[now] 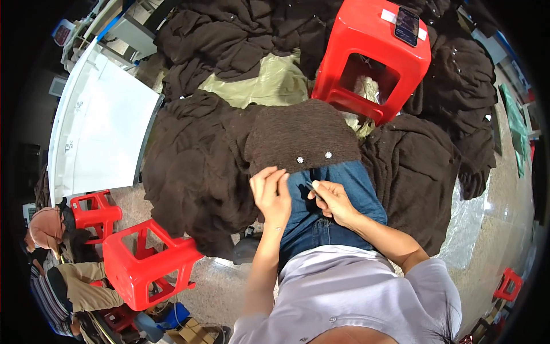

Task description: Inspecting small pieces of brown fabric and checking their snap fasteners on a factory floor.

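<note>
A dark brown knit garment (303, 129) lies across my lap over blue jeans, with two round sparkling buttons (314, 157) near its front edge. At that edge, left of the buttons, my left hand (271, 196) has its fingers bent and closed on the knit. My right hand (333, 202) is just in front of the edge, closed around a small dark tool (310, 186); its slim tip points up and left. The palm hides most of the tool, so its exact kind does not show.
More brown knit cloth (189, 160) is heaped on both sides and ahead, partly over a yellowish sheet (263, 83). A red stool (375, 40) ahead bears a phone (407, 26). Another red stool (129, 269) stands left, near a seated person (86, 281). A white panel (103, 120) leans at left.
</note>
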The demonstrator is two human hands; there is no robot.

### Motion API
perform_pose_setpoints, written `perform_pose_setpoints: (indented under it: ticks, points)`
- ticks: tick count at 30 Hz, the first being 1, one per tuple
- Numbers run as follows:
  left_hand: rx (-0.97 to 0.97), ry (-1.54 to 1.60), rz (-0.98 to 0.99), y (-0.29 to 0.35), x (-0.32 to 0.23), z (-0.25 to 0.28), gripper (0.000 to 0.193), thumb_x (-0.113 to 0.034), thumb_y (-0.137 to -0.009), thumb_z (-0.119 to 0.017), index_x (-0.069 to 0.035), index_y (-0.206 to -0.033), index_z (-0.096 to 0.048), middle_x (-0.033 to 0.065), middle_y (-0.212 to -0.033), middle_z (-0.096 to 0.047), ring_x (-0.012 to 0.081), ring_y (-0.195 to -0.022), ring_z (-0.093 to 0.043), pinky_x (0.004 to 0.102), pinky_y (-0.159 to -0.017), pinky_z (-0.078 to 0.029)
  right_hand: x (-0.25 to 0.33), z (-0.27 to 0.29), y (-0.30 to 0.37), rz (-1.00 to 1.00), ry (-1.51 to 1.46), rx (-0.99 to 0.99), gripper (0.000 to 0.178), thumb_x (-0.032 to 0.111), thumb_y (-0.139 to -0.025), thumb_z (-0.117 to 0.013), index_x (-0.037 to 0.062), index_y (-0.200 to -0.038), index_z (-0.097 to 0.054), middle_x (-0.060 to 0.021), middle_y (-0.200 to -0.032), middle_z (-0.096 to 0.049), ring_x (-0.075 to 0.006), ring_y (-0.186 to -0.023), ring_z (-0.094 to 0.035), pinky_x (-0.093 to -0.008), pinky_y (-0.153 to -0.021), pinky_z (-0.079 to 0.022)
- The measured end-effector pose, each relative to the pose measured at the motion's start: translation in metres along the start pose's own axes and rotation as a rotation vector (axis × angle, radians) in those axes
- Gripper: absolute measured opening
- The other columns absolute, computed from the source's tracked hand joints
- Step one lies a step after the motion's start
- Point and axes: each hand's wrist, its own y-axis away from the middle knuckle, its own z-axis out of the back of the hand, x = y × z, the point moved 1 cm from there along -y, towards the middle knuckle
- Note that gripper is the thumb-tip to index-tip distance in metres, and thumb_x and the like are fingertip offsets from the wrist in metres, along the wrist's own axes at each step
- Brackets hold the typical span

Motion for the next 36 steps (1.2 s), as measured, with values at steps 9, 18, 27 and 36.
perform_pose_setpoints:
  ticks: [9,18,27,36]
  points:
    - [0.185,-0.164,0.089,-0.009,-0.010,-0.024,0.041,-0.018,-0.066,-0.085,-0.013,-0.104,-0.071,0.0055,-0.106,-0.056,0.0259,-0.097,-0.052,0.0386,-0.087,-0.040,-0.003,0.014,-0.006,0.115,-0.075,-0.041,0.041,0.043,-0.101,-0.050,0.0060,-0.088,-0.062,0.0042,-0.056,-0.041,-0.0039,-0.043,-0.029,-0.0206,-0.039,-0.026]
    - [0.360,-0.270,-0.253,-0.024,-0.006,-0.033,0.022,-0.010,-0.079,-0.070,-0.019,-0.099,-0.073,0.0057,-0.114,-0.058,0.0257,-0.096,-0.052,0.0386,-0.084,-0.039,-0.004,0.013,-0.004,0.133,-0.114,-0.049,0.041,0.044,-0.101,-0.050,0.0067,-0.088,-0.062,0.0037,-0.056,-0.041,-0.0043,-0.044,-0.031,-0.0209,-0.039,-0.027]
    - [0.185,0.014,-0.057,-0.021,0.005,-0.028,0.010,0.000,-0.079,-0.068,-0.007,-0.084,-0.063,0.0063,-0.091,-0.061,0.0263,-0.087,-0.056,0.0364,-0.079,-0.042,0.007,0.010,-0.009,0.107,-0.094,-0.017,0.041,0.043,-0.102,-0.048,0.0072,-0.088,-0.061,0.0034,-0.056,-0.042,-0.0043,-0.044,-0.031,-0.0212,-0.039,-0.027]
    - [0.198,0.111,0.030,-0.016,0.009,-0.023,0.006,-0.001,-0.085,-0.065,-0.005,-0.086,-0.061,0.0069,-0.089,-0.064,0.0244,-0.085,-0.059,0.0343,-0.079,-0.042,0.015,0.003,-0.010,0.047,-0.147,-0.032,0.041,0.043,-0.102,-0.049,0.0070,-0.086,-0.062,0.0041,-0.055,-0.041,-0.0040,-0.043,-0.031,-0.0212,-0.038,-0.025]
